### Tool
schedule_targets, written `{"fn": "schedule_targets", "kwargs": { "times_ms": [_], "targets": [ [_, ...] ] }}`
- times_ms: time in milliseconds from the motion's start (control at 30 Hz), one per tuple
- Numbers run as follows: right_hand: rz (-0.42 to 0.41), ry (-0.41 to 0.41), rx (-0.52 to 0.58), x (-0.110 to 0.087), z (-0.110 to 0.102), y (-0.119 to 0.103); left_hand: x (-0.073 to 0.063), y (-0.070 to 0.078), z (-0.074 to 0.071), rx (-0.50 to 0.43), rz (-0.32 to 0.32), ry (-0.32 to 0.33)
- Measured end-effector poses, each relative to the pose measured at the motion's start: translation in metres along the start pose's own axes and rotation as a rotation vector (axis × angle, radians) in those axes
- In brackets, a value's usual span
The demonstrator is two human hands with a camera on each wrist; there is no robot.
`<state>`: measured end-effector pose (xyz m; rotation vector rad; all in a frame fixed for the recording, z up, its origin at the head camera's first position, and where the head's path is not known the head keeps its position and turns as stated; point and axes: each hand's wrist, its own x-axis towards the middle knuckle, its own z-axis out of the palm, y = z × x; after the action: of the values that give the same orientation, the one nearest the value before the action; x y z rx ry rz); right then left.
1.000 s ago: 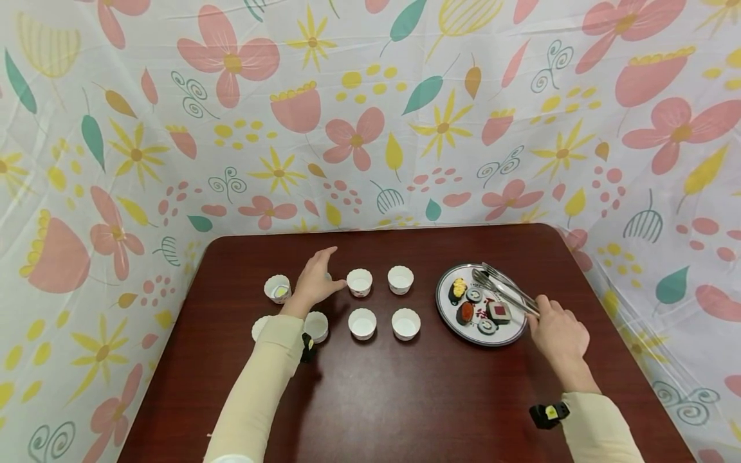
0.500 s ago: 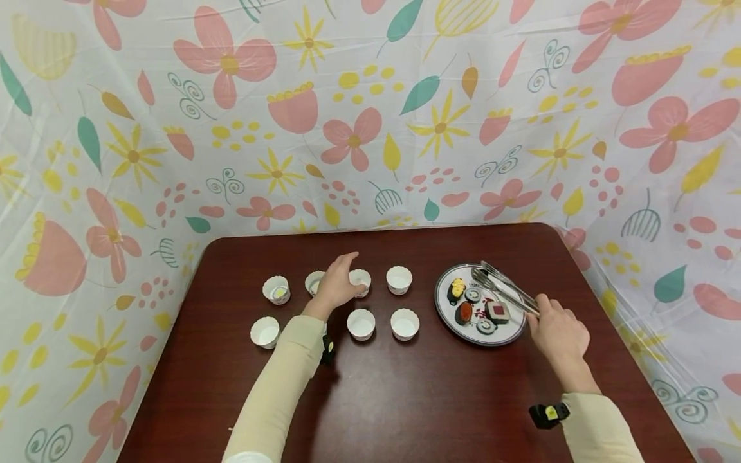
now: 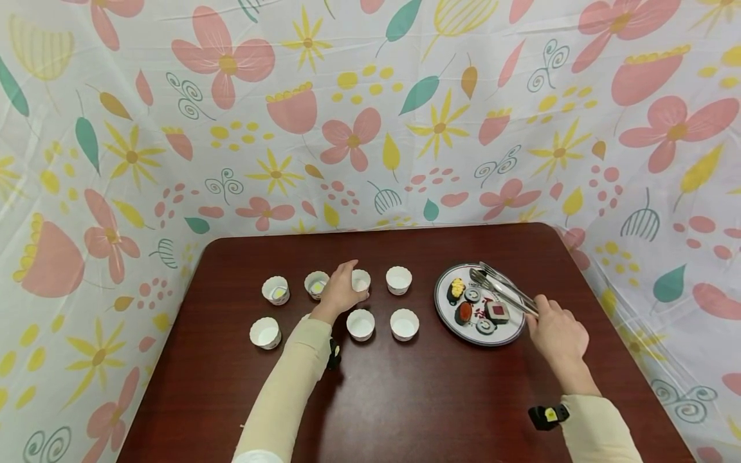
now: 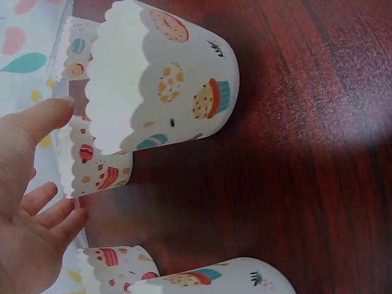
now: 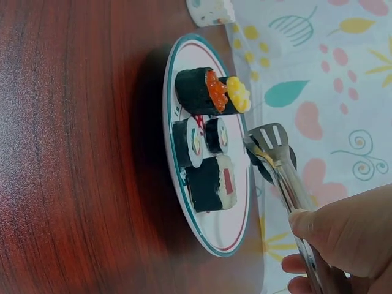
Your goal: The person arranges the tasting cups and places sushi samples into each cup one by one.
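Observation:
My left hand (image 3: pixel 340 290) reaches around a white paper baking cup (image 3: pixel 361 280) in the back row, thumb on the near side and fingers on the far side. The left wrist view shows the thumb and loosely bent fingers spread apart, with a cup (image 4: pixel 101 165) behind the gap; contact is unclear. My right hand (image 3: pixel 560 334) grips metal serving tongs (image 3: pixel 509 298) by the handle end. Their slotted head (image 5: pixel 272 138) hangs over the far side of a round plate (image 3: pixel 454 325), which bears sushi topped with orange roe (image 5: pixel 215 92), a yellow-topped piece (image 5: pixel 237 95) and several rolls (image 5: pixel 211 184).
More baking cups stand in two rows on the dark red table (image 3: pixel 417 399). The two back-left cups, the leftmost (image 3: pixel 276 290) and its neighbour (image 3: pixel 316 285), each contain a white-and-yellow piece. My left arm hides one front-row cup. A floral cloth (image 3: pixel 347 96) hangs behind the table.
My left hand has moved right from the second back-row cup to the third, uncovering the second cup and its contents. My right hand and the tongs have hardly moved.

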<state>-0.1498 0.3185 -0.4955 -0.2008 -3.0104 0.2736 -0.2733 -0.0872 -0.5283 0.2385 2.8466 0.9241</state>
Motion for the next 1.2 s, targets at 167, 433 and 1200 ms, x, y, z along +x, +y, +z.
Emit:
{"fn": "schedule_targets", "kwargs": {
  "times_ms": [167,433,1200],
  "targets": [
    [-0.003,0.005,-0.002,-0.001,-0.001,-0.001,0.001,-0.003,0.004,-0.002,-0.027,-0.006],
    [-0.015,0.035,0.006,-0.001,-0.004,-0.003,0.004,-0.007,0.009,-0.029,-0.082,-0.009],
    [-0.082,0.186,0.044,0.004,-0.021,-0.036,0.008,-0.013,0.012,-0.027,-0.094,0.021]
  ]
}}
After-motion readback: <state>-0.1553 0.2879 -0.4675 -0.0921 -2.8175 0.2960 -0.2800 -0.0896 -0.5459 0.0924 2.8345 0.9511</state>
